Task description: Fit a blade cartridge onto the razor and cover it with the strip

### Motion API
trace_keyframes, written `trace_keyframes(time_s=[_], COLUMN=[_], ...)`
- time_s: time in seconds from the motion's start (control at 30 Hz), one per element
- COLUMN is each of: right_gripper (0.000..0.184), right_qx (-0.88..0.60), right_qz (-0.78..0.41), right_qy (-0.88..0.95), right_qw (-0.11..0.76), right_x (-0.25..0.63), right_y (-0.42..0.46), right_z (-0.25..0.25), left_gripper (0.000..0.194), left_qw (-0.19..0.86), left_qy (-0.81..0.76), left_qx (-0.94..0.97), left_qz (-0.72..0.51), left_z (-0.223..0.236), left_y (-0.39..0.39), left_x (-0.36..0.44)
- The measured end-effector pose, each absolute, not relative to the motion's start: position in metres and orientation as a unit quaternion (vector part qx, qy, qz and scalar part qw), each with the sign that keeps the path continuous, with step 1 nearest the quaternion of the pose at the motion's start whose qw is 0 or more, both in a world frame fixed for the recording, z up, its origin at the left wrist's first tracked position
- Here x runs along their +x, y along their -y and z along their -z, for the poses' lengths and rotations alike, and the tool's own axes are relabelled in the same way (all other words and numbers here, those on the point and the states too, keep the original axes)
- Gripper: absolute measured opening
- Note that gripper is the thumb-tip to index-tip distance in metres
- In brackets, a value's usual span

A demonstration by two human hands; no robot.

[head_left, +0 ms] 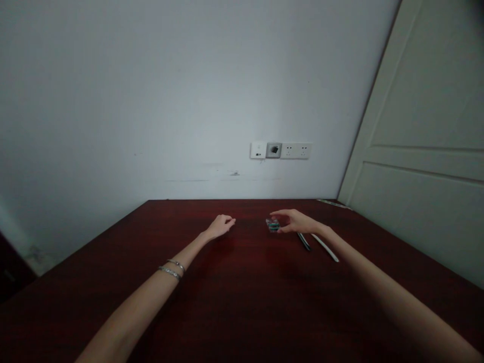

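My right hand [294, 221] is at a small clear case [273, 225] with green and dark parts in it, on the dark red table. Its thumb and fingers are spread in a C shape at the case's right side, the thumb near the front right corner. Whether the fingertips touch the case I cannot tell. To the left, my left hand [221, 226] is low over the table with its fingers curled in, and no object shows in it. Under my right wrist lie a dark, slim strip-like item [304, 242] and a white curved strip [325, 248].
The dark red table [242, 302] reaches back to a pale wall with sockets [296, 150] and a grey-framed plate [274, 149]. A thin, flat strip [335, 204] lies at the far right edge. On the right stands a pale panelled door [423, 151].
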State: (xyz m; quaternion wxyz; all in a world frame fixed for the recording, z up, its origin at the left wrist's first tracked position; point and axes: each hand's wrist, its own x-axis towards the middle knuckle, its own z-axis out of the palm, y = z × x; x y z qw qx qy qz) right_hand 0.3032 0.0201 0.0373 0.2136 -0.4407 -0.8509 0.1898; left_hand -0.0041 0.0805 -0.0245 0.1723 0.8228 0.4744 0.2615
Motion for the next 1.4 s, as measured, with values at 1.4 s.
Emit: trace_keyframes(time_s=[1.4], right_gripper=[0.068], right_qx=[-0.614], right_qz=[-0.185], right_qy=[0.755], right_qw=[0.137], right_x=[0.476], right_y=[-0.036], right_z=[0.013], left_gripper=[0.041], left_qw=[0.073], left_qy=[-0.471], left_qx=[0.864], left_qz=[-0.162], left_z=[0.029], left_y=[-0.08], left_x=[0.006])
